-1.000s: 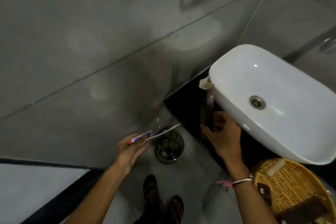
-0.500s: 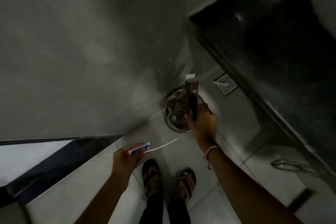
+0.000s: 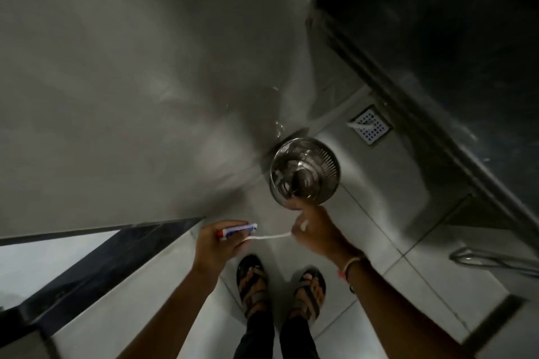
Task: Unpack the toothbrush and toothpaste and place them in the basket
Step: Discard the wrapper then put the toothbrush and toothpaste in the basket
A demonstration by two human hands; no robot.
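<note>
White toothbrush [image 3: 268, 237] and toothpaste [image 3: 237, 231] sit pinched in the left hand [image 3: 217, 245]; the right hand [image 3: 316, 232] grips the brush tip. Tugging could drop either into the bin [image 3: 304, 173].

A metal bin [image 3: 304, 173] stands on the floor [image 3: 379, 183] against the wall [image 3: 131, 67], a floor drain [image 3: 371, 124] behind it to the right, two sandalled feet [image 3: 252, 283] before it, and both hands between bin and feet.

One toothpaste tube [image 3: 236, 231], one toothbrush [image 3: 268, 237], one bin [image 3: 304, 173].
</note>
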